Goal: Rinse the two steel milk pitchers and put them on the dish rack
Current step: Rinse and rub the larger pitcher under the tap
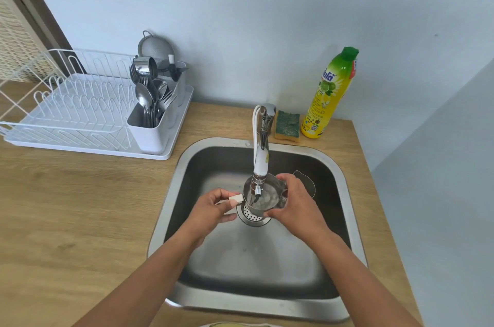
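We hold one steel pitcher under the tap: left hand closed on its pale handle, right hand wrapped around its body; second pitcher, apparently, lies behind in the sink.

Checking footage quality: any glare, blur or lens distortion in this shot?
Head view: wide-angle bending bows the counter edges and wall; soft even light, faint shadows; mild sheen on the sink rim and the pitcher; both hands sharp, no motion blur.
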Available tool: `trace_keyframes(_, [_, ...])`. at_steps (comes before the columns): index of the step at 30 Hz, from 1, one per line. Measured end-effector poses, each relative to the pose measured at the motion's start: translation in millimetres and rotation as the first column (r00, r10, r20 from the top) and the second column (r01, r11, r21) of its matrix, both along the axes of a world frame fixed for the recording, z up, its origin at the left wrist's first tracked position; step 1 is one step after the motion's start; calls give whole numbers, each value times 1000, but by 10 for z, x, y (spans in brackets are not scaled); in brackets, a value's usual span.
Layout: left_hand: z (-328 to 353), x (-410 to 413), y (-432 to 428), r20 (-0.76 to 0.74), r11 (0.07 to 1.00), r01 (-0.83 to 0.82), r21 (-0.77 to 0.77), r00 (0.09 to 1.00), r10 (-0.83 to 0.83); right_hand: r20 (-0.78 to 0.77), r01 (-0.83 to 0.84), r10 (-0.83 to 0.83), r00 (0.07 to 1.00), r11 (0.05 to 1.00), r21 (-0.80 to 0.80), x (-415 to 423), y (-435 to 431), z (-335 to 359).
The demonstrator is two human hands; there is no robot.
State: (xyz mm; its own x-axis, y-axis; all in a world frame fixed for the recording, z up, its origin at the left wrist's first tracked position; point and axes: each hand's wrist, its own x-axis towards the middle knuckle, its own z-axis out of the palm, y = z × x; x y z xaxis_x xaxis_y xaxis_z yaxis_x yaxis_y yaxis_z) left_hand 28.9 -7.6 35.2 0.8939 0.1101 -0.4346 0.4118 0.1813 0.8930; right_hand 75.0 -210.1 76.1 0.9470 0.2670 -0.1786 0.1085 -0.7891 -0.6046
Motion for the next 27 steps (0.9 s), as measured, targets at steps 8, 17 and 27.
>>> trace_keyframes(8, [38,-58,209,75,982,-74,173,995,62,-115,52,-34,993,986,155,101,217,-103])
trace_keyframes(17, [78,-156,379,73,870,-77,488,996,47,-330,136,-12,944,925,354,35,364,-416])
trace_keyframes(27, [74,-269,276,-87,929,22,369,996,11,-440,167,19,898,910,379,-98,141,-416])
